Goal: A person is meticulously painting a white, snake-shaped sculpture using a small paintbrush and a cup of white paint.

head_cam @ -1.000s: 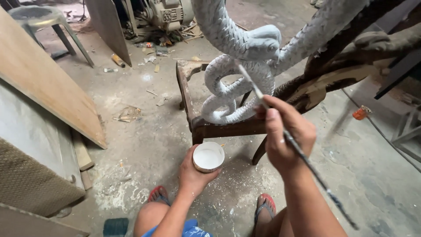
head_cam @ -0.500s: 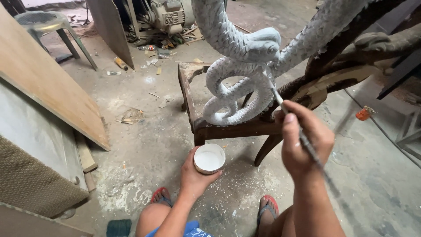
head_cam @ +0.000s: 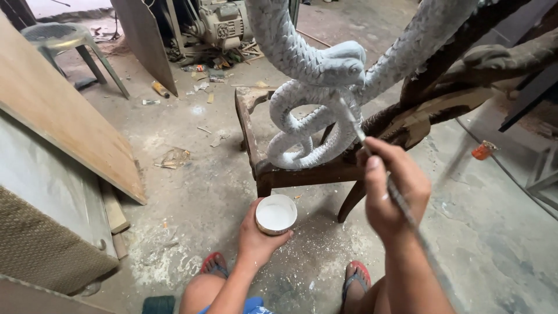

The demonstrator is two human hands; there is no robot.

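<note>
You look down on a dusty grey concrete floor (head_cam: 192, 192) strewn with wood chips and scraps. A plywood sheet (head_cam: 64, 128) leans at your left over a woven mat (head_cam: 40, 250). Farther back stand a grey plastic stool (head_cam: 64, 38), another leaning board (head_cam: 145, 40) and a motor (head_cam: 224, 23).

A rough workshop: dusty concrete floor (head_cam: 192, 192) littered with scraps, plywood sheets (head_cam: 64, 122) leaning left, motor machine (head_cam: 218, 23) far back, plastic stool (head_cam: 64, 40) far left.

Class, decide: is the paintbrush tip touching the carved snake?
Touching. The head view shows the paintbrush in the right hand, its tip lying against the grey carved snake with no visible gap.
</note>
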